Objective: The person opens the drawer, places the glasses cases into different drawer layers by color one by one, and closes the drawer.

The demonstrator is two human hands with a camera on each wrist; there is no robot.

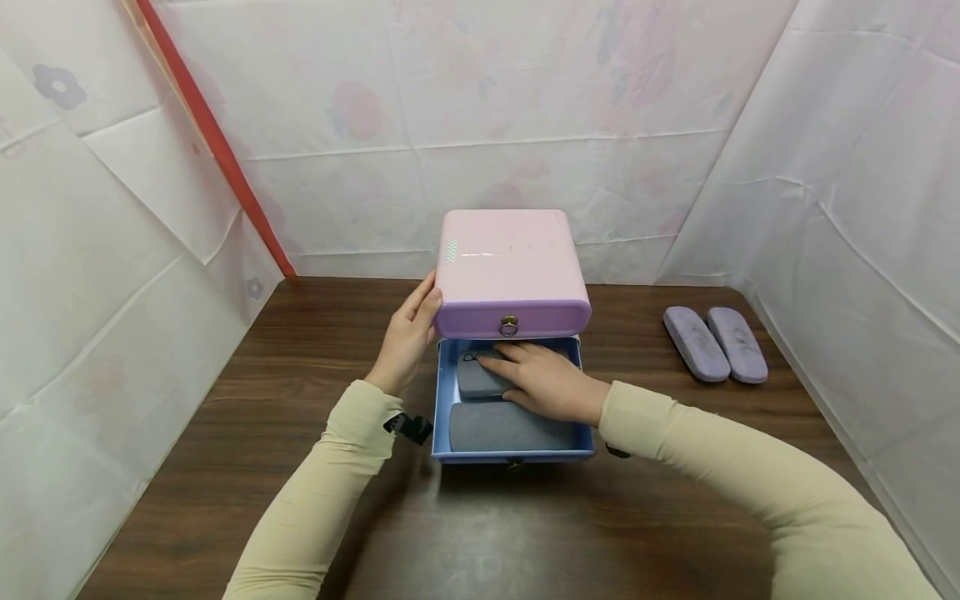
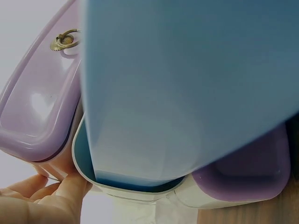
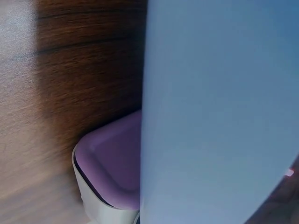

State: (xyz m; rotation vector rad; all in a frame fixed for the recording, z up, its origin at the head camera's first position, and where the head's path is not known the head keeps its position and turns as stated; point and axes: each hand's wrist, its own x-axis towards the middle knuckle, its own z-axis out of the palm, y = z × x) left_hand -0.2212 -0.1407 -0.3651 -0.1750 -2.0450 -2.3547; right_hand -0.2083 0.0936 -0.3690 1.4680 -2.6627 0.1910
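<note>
A small chest of drawers (image 1: 510,254), pink on top with purple drawer fronts, stands on the table. Its blue drawer (image 1: 444,417) is pulled out toward me. Inside lie two grey glasses cases, a front case (image 1: 510,427) and a rear case (image 1: 474,379) marked with a dark glasses outline. My left hand (image 1: 405,337) rests against the chest's left side, its fingers along the wall. My right hand (image 1: 551,379) reaches into the drawer, fingers spread over the rear case and touching it. The drawer's side hides the right hand in the right wrist view.
Two more greyish-purple glasses cases, a left one (image 1: 696,343) and a right one (image 1: 737,345), lie side by side at the table's right. Below the blue drawer is another purple drawer (image 2: 247,168). White patterned sheeting (image 1: 480,125) encloses the table (image 1: 300,467).
</note>
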